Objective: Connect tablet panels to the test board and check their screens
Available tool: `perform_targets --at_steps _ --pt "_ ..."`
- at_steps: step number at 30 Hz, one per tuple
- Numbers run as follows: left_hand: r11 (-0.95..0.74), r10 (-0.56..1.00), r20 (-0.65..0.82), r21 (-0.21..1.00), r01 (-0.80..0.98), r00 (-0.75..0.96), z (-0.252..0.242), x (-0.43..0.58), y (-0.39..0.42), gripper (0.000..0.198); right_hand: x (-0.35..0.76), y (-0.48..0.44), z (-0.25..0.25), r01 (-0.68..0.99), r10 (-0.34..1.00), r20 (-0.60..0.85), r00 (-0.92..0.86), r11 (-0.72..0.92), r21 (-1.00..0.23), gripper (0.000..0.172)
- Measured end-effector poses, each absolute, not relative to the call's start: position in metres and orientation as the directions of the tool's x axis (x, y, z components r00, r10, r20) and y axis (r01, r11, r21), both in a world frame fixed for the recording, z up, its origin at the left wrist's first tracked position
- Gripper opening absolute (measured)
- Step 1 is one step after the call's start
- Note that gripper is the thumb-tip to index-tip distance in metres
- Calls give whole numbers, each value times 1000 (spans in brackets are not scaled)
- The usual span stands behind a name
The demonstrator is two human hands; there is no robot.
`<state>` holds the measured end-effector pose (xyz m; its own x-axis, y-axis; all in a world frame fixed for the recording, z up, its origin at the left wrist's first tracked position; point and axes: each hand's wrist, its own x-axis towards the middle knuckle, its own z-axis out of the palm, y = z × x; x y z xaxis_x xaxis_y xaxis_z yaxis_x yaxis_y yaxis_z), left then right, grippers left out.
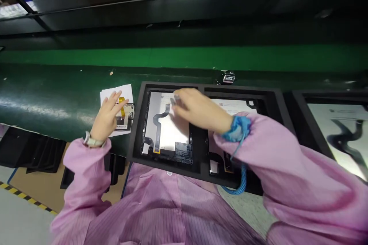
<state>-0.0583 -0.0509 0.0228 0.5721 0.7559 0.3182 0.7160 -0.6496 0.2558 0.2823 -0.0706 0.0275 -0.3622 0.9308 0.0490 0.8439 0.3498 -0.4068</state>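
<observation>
— Hands first: how far open is the left hand (107, 116)?
— Flat, with the fingers spread and the palm down on a white sheet (126, 91) that lies on the green worktop (57, 95). A yellow flex strip (122, 108) lies on the sheet right at its fingertips. It grips nothing.
— And the right hand (198, 109)?
— The fingers are bent down and blurred, with the tips at the far edge of the open panel (172, 132) in the black tray (137, 122). I cannot tell whether they pinch anything. A dark ribbon cable (160, 118) curves across the panel just left of those fingers.
— The wrist?
— A blue strap (237, 128) wraps the right wrist. Its coiled cord (243, 178) drops over the tray's near rim.
— Edges and room?
— The tray's left wall stands between the two hands, just beside the sheet. Right of the right hand is a second compartment with another panel (234, 105), then a neighbouring tray (296, 115). Left of and beyond the left hand, the green worktop stretches open as far as a dark raised rail.
</observation>
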Motion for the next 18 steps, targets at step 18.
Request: perform_targets --at_steps 18 --pt "-358 934 146 381 852 327 -28 -64 0 46 252 -106 -20 831 936 11 -351 317 -458 76"
